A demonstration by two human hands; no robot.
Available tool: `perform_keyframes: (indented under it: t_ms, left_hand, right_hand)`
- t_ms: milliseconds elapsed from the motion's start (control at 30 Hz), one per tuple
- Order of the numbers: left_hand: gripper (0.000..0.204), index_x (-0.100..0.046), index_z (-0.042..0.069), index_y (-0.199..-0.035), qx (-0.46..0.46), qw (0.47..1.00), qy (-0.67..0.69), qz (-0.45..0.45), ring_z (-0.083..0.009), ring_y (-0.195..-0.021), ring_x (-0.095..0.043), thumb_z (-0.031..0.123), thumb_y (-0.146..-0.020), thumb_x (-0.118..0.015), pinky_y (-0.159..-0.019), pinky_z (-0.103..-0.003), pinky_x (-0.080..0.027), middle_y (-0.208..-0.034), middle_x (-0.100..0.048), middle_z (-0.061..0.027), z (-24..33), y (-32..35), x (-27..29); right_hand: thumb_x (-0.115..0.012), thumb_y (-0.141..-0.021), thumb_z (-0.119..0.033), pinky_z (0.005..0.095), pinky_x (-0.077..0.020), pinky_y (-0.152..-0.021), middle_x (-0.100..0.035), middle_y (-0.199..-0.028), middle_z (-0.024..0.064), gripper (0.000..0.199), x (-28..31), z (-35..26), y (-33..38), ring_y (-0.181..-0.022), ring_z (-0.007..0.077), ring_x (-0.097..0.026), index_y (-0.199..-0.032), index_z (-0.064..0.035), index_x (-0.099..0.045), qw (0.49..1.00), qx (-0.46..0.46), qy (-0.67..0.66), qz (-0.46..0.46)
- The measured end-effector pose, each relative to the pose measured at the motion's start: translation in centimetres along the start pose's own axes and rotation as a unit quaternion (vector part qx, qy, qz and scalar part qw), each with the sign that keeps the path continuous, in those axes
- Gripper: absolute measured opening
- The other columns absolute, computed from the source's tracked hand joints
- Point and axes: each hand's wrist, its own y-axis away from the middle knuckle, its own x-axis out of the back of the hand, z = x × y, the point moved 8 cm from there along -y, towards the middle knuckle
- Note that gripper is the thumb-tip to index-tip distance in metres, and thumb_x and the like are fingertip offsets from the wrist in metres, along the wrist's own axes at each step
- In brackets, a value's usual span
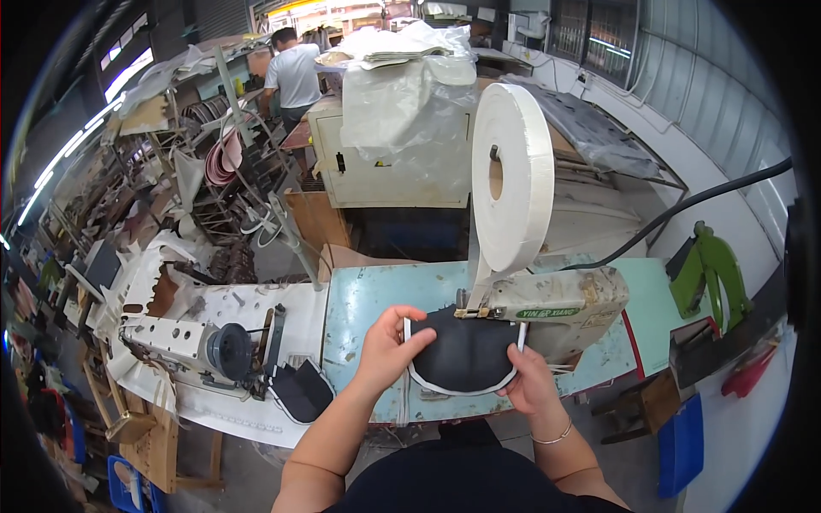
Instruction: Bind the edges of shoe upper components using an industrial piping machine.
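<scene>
A black curved panel with white tape along its edge (466, 355) is held in front of the head of a beige taping machine (564, 303). My left hand (389, 349) pinches its left side, with the thumb on top of the black face. At the lower right edge, my right hand (534, 378) grips the white rim between thumb and fingers. The panel's far edge meets the machine's metal head, which hides part of it. Above stands a large roll of white tape (534, 188), whose strip runs down to the head.
On the left, a sewing machine (180, 342) with a dark handwheel stands on a white table, beside more black panels with white edging (301, 391). A green press (718, 278) stands far right. Behind are a beige cabinet (402, 184) and a person in a white shirt (293, 77).
</scene>
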Motion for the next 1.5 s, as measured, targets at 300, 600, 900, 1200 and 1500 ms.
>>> perform_keyframes:
  t_ms: [300, 600, 900, 1200, 1500]
  left_hand:
    - [0.021, -0.047, 0.003, -0.096, -0.013, 0.997, -0.015, 0.074, -0.004, -0.067, -0.051, 0.002, -0.078, -0.059, -0.058, -0.017, -0.042, -0.077, -0.056, -0.0009, -3.0, -1.5, 0.9]
    - [0.023, -0.045, 0.003, -0.098, -0.019, 0.995, 0.011, 0.098, -0.005, -0.068, -0.051, 0.002, -0.079, -0.058, -0.059, -0.018, -0.042, -0.079, -0.055, -0.0017, -3.4, -1.6, 1.0]
    - [0.021, -0.053, 0.006, -0.085, 0.202, 0.928, 0.307, 0.059, -0.0094, -0.048, -0.048, 0.026, -0.088, -0.046, -0.039, -0.019, -0.032, -0.062, -0.056, -0.0049, -10.7, 5.1, -1.0]
    - [0.012, -0.059, 0.003, -0.079, 0.095, 0.995, 0.035, 0.014, -0.0084, -0.054, -0.051, 0.013, -0.083, -0.054, -0.048, -0.021, -0.038, -0.064, -0.06, -0.0057, -9.4, 3.5, -2.4]
    - [0.017, -0.059, 0.006, -0.077, 0.063, 0.996, 0.052, 0.027, -0.0048, -0.054, -0.049, 0.022, -0.084, -0.056, -0.047, -0.019, -0.038, -0.062, -0.058, -0.0001, -8.3, 1.2, -1.7]
  right_hand:
    - [-0.044, -0.089, -0.023, 0.0232, -0.0411, -0.038, -0.061, -0.068, 0.0059, 0.023, 2.6, 2.4, -1.9, -0.049, 0.0137, -0.056, -0.09, -0.0021, -0.055, 0.985, -0.029, -0.139, 0.097]
    - [-0.045, -0.089, -0.021, 0.0284, -0.0503, -0.056, -0.063, -0.086, 0.0084, 0.024, 3.0, 2.9, -3.1, -0.072, 0.0175, -0.062, -0.096, -0.0008, -0.055, 0.973, -0.054, -0.186, 0.128]
    - [-0.046, -0.089, -0.026, 0.0282, -0.0447, -0.054, -0.06, -0.081, 0.0073, 0.025, 2.2, 2.9, -1.5, -0.067, 0.0156, -0.057, -0.095, -0.0026, -0.054, 0.993, -0.035, -0.106, -0.03]
    - [-0.053, -0.086, -0.021, 0.025, -0.044, -0.052, -0.058, -0.066, 0.0043, 0.017, 4.8, 3.4, -2.6, -0.057, 0.0127, -0.055, -0.081, -0.0049, -0.056, 1.0, 0.0, 0.01, 0.006]
    - [-0.051, -0.086, -0.02, 0.0283, -0.0431, -0.05, -0.055, -0.061, 0.0051, 0.016, 3.2, 3.3, -4.7, -0.053, 0.0165, -0.053, -0.081, -0.0046, -0.054, 0.999, -0.005, -0.046, 0.0]
